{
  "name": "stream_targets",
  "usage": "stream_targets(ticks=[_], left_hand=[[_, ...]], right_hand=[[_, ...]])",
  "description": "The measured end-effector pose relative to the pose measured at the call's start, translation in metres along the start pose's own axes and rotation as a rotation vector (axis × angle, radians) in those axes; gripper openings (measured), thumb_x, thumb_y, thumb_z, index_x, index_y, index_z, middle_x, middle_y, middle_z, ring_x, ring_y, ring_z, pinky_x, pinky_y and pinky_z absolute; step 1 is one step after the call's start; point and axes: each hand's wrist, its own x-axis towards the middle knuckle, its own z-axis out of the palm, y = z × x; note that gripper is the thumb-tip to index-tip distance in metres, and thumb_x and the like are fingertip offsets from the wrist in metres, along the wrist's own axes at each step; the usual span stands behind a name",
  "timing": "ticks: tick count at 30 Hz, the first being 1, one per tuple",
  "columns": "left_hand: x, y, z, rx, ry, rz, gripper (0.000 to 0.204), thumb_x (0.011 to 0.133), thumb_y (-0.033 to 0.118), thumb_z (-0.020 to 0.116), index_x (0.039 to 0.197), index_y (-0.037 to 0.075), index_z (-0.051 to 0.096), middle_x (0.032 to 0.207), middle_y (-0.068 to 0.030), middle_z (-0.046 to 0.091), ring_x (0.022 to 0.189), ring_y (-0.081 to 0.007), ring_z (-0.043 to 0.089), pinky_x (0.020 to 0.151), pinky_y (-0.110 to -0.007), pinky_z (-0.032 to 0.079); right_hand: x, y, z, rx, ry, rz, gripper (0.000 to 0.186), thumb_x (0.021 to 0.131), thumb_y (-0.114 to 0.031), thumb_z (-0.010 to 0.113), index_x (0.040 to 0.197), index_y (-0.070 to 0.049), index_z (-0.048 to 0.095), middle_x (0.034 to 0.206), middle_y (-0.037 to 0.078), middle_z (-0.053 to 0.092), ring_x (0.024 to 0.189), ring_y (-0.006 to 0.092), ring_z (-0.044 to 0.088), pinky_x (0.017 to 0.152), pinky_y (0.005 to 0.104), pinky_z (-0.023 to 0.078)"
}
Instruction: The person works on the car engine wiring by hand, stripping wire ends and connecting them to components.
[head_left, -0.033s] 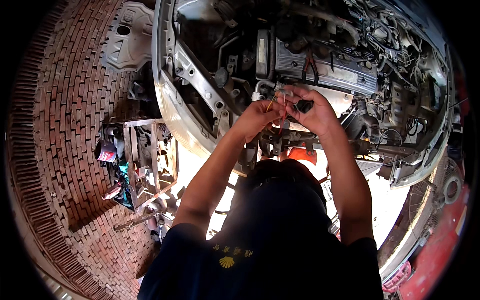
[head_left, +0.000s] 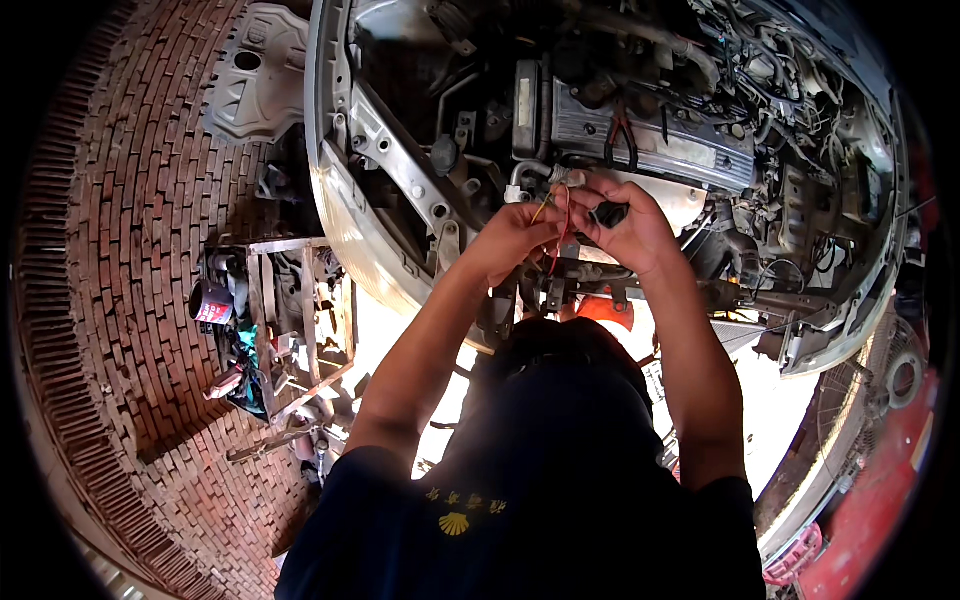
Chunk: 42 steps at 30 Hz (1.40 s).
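Wires: the thin yellow wire (head_left: pixel 542 209) and red wire (head_left: pixel 567 220) run between the hands, at upper middle of the frame, slightly right of centre
Left hand (head_left: pixel 520 238): thumb and fingers drawn to a narrow pinch, seemingly on the yellow wire; the exact contact is too small to tell
Right hand (head_left: pixel 632 228): fingers curled round a black part (head_left: pixel 609 213), its fingertips beside the red wire
Wire handling: probably very light and limp, easily bent, with thin strands likely to break under a hard tug; best pinched close to the end, on the coloured covering
Black part handling: likely light, stiff plastic, perhaps slick if oily; best gripped round its sides
Pliers (head_left: pixel 621 138): red-and-black handles, lying on the silvery engine cover (head_left: pixel 690 150), upper right of the hands
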Motion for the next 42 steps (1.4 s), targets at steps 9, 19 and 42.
stream_targets(ticks=[9, 19, 42], left_hand=[[-0.037, -0.023, 0.017, -0.201, 0.018, -0.118, 0.015, 0.101, 0.011, 0.062, 0.11, 0.002, 0.07, 0.091, -0.0071, 0.073, 0.07, -0.008, 0.06, 0.064, -0.022, 0.049], [-0.058, -0.066, 0.02, 0.054, 0.206, -0.017, 0.011, 0.096, 0.01, 0.072, 0.102, 0.005, 0.063, 0.087, -0.0011, 0.067, 0.077, -0.008, 0.063, 0.066, -0.024, 0.049], [-0.047, -0.045, 0.025, -0.124, 0.191, -0.085, 0.013, 0.096, 0.014, 0.073, 0.106, 0.005, 0.073, 0.084, 0.0024, 0.067, 0.065, -0.0043, 0.055, 0.055, -0.022, 0.039]], right_hand=[[-0.049, 0.025, -0.005, -0.647, 0.317, 0.01, 0.022, 0.097, -0.014, 0.054, 0.111, -0.004, 0.067, 0.104, 0.008, 0.071, 0.091, 0.0157, 0.067, 0.078, 0.0296, 0.055], [-0.056, 0.097, 0.005, -1.131, 0.307, -0.086, 0.02, 0.096, -0.019, 0.075, 0.098, 0.0, 0.071, 0.084, 0.002, 0.069, 0.072, 0.0075, 0.059, 0.064, 0.027, 0.047], [-0.057, 0.077, 0.005, -0.543, 0.397, -0.042, 0.021, 0.101, -0.019, 0.057, 0.115, -0.005, 0.065, 0.097, 0.005, 0.064, 0.072, 0.0155, 0.059, 0.064, 0.0317, 0.05]])
